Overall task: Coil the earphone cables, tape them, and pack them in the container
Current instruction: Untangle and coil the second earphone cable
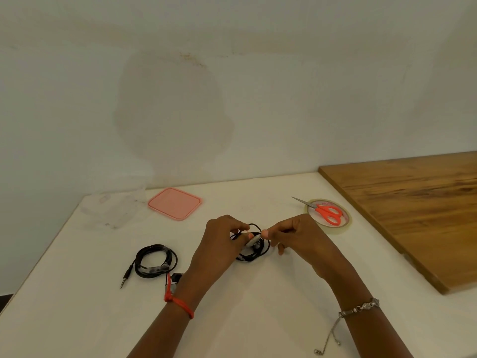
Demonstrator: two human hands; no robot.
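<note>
Just above the middle of the white table I hold a coiled black earphone cable (254,255). My left hand (222,244) grips the coil with thumb and fingers. My right hand (296,236) pinches a strip of clear tape (254,240) that lies across the coil. A second black earphone coil (154,260), wrapped with clear tape, lies to the left with its jack plug pointing toward me. A clear plastic container (116,208) stands at the far left, with its pink lid (174,203) beside it.
A roll of clear tape (327,216) lies to the right with orange-handled scissors (325,212) resting on top. A wooden board (418,210) covers the table's right side. A wall closes the back.
</note>
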